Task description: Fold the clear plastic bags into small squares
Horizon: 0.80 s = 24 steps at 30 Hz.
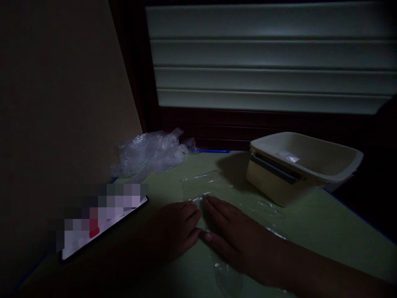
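A clear plastic bag (228, 277) lies spread on the green tabletop, its outline faint in the dim light. My right hand (237, 238) rests flat on it, fingers stretched out and pointing away from me. Close beside it, my left hand (180, 229) has its fingers curled over the left edge of the plastic, with the thumb near the right thumb. The two hands almost meet at the thumbs. Wrinkles of the plastic show beyond the fingertips and to the right of my right wrist.
A heap of crumpled clear plastic bags (151, 153) lies at the back left against the wall. On the left is a lit phone (108, 225), its screen blurred out. A cream plastic bin (269, 182) stands at the back right with some clear plastic (288, 157) inside.
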Each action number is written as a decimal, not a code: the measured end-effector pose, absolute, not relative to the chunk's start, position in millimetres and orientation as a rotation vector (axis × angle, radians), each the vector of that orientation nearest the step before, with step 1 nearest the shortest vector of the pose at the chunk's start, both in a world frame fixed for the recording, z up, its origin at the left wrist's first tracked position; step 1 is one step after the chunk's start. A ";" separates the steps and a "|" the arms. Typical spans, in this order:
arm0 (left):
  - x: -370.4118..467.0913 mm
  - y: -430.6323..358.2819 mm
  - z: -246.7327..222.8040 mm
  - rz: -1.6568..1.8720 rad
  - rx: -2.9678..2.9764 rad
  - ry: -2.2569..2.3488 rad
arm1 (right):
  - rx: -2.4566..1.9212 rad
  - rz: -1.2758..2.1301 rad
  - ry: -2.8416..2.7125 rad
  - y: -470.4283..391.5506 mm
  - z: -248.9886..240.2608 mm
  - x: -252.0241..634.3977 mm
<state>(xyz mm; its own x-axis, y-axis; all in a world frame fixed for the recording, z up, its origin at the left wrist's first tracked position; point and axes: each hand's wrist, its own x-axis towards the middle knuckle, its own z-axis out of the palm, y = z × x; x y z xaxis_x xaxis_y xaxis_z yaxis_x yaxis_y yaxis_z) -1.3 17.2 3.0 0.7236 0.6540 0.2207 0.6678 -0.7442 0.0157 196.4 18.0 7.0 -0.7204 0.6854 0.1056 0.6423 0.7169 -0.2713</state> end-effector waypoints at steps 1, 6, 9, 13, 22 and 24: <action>-1.2 17.5 2.1 -0.352 -2.845 -1.068 | -1.061 0.283 -2.717 19.7 8.4 197.0; -2.5 18.5 -4.6 -0.488 -2.799 -0.977 | -0.962 0.234 -2.781 27.4 12.8 199.4; -2.7 18.5 -4.4 -0.511 -2.809 -0.983 | -0.895 0.307 -2.790 26.9 9.0 199.6; -2.1 17.0 -2.2 -0.486 -2.787 -1.034 | -0.900 0.334 -2.800 27.6 1.6 203.9; -5.2 17.2 -6.9 -0.489 -2.788 -1.037 | -1.002 0.360 -2.839 37.2 0.1 238.2; -6.2 17.8 -8.7 -0.496 -2.788 -1.014 | -1.002 0.353 -2.822 36.7 -1.8 242.3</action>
<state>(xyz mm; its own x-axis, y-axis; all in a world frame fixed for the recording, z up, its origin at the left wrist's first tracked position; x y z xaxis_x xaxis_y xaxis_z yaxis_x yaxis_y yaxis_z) -6.2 17.8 -8.7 0.7196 0.6000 0.3495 0.6441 -0.7648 -0.0131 242.3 36.7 -1.8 -0.7721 0.6341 0.0408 0.6045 0.7528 -0.2604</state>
